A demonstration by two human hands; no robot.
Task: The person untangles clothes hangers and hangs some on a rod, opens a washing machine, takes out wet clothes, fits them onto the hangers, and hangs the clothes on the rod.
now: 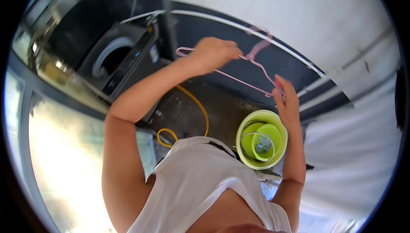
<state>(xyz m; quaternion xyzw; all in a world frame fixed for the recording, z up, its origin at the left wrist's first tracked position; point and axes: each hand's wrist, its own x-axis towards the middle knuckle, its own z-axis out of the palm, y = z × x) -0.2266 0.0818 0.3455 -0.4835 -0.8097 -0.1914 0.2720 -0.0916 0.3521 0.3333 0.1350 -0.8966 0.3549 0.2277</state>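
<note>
A thin pink clothes hanger [243, 81] is held up in front of me, tilted down to the right. My left hand [218, 53] is closed around its upper bar, with one looped end sticking out to the left of the wrist. At the other end, the fingers of my right hand [288, 103] grip the hanger's corner. A wider pink piece [259, 46] rises from the hanger's neck toward a white pipe; it is blurred, and whether it touches the pipe I cannot tell. No garment shows on the hanger.
A dark top-loading washing machine [124, 58] with its lid up stands at left. On the wet floor lies a yellow hose [200, 105]. A light green bucket [240, 137] holding a smaller green container is below my right hand. White cloth [350, 156] hangs at right. The white pipe [213, 18] runs along the wall.
</note>
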